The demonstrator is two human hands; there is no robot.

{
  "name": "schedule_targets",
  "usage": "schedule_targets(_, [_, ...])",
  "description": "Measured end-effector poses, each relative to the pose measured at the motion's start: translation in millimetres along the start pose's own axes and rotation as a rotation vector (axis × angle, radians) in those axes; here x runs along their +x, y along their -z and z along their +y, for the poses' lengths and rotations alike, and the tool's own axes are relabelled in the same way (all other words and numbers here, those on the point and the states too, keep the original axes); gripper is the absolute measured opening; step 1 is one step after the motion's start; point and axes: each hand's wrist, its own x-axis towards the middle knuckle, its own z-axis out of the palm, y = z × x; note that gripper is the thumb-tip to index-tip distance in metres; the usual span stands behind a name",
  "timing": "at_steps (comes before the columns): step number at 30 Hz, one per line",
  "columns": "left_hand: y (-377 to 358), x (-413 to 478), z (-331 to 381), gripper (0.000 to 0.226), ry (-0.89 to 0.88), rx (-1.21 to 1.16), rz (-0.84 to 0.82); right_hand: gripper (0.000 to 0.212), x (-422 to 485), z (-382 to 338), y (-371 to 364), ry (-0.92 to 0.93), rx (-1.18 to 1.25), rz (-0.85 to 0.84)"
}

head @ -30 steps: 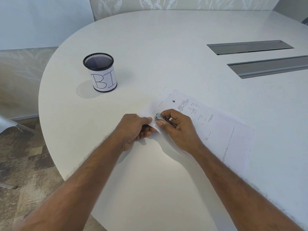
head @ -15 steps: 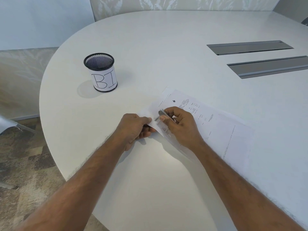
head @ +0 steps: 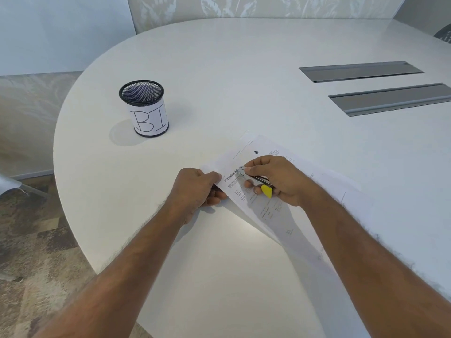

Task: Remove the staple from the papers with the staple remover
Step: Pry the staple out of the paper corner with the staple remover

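Head view: the papers (head: 266, 211) lie at frame centre on the table (head: 244, 69), with the near edge of the top sheet raised. The left hand (head: 197, 189) pinches the sheet's left corner. The right hand (head: 280, 181) grips the remover (head: 256, 179), metal tip on the sheet beside the printed heading. The staple is too small to make out. A cup (head: 144, 108) stands at upper left.

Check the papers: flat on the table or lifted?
Partly lifted: the left hand holds a corner of the papers off the table; shadow under that edge. The far end lies flat.
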Motion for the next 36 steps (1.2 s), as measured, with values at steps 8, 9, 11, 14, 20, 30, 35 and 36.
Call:
schedule_targets(8, [-3.6, -3.5, 1.0, 0.03, -0.033, 0.058, 0.026, 0.011, 0.2, 1.9, 3.5, 0.068, -0.163, -0.013])
schedule_targets(9, [-3.2, -3.8, 1.3, 0.03, -0.031, 0.059, 0.024, 0.011, 1.1, 6.1, 2.2, 0.096, -0.18, 0.001])
schedule_targets(11, [-2.0, -3.9, 1.8, 0.03, -0.021, 0.053, 0.021, 0.011, 2.9, 13.7, -1.1, 0.16, -0.193, 0.02])
schedule_targets(14, [1.2, -2.5, 1.9, 0.025, -0.007, 0.03, 0.01, 0.01, 4.2, 22.3, -5.9, 0.264, -0.222, 0.03])
schedule_targets(20, [3.9, -1.1, 0.6, 0.019, 0.009, -0.031, -0.026, 0.017, 5.4, 35.7, -14.7, 0.481, -0.441, 0.087])
schedule_targets(30, [5.4, 0.1, -1.0, 0.021, 0.004, -0.056, -0.055, 0.035, 6.9, 36.3, -12.9, 0.468, -0.383, -0.056])
schedule_targets(35, [6.1, -0.7, -1.3, 0.018, -0.001, -0.055, -0.079, 0.03, 7.7, 33.8, -13.6, 0.459, -0.316, -0.083])
schedule_targets(36, [5.9, -0.9, -1.3, 0.018, -0.004, -0.056, -0.077, 0.029, 7.6, 32.9, -14.2, 0.453, -0.305, -0.089])
